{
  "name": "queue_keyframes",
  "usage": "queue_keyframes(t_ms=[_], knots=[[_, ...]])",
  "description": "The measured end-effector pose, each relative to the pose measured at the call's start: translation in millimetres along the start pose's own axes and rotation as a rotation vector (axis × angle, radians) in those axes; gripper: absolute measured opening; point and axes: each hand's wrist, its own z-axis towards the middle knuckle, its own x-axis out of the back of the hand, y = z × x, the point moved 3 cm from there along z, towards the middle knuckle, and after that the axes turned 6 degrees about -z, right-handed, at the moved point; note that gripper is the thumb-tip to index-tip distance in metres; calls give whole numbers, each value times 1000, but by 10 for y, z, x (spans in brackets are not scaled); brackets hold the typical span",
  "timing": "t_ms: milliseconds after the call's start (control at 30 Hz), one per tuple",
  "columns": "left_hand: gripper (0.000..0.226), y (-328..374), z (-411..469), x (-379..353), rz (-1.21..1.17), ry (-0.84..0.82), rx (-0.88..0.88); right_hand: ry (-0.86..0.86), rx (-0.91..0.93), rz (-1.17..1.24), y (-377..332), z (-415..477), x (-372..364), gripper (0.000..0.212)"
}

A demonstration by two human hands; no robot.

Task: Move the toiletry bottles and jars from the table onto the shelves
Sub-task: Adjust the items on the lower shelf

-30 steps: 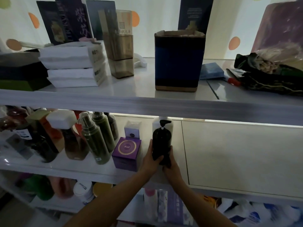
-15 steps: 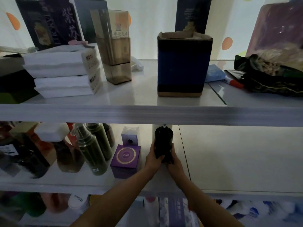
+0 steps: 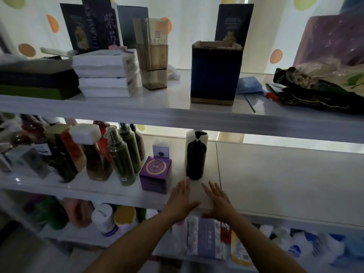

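Two open hands, fingers straight and spread, holding nothing. Risk: the purple box (image 3: 155, 174) stands just left of the left hand (image 3: 182, 200), and the bottle (image 3: 196, 160) is tall and narrow, so a careless sweep could topple either. The bottle stands upright at centre frame on the middle shelf (image 3: 275, 184), just beyond both sets of fingers. The left ones lie nearest its base, the right hand (image 3: 217, 201) slightly apart.

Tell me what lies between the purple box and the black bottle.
Only bare shelf lies between the purple box and the black bottle; the head view shows it.
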Motion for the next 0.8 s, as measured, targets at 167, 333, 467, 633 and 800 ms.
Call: queue_keyframes(t_ms=[167, 333, 467, 633, 800], knots=[[87, -218, -608, -86, 279, 6, -2, 2, 142, -92, -234, -379, -283, 113], [102, -849, -1089, 42, 415, -40, 97, 58, 252, -133, -873, -458, -388, 104], [91, -1253, -1647, 527, 384, 37, 199, 51, 342, -141, -1681, -447, -480, 102], [91, -1987, -2614, 1178, 443, 145, 329, 35, 525, -202, -3046, -313, -661, 119], [91, -2859, -3915, 2011, 450, 436, 502, 56, 809, -155, -4982, -511, -753, 111]])
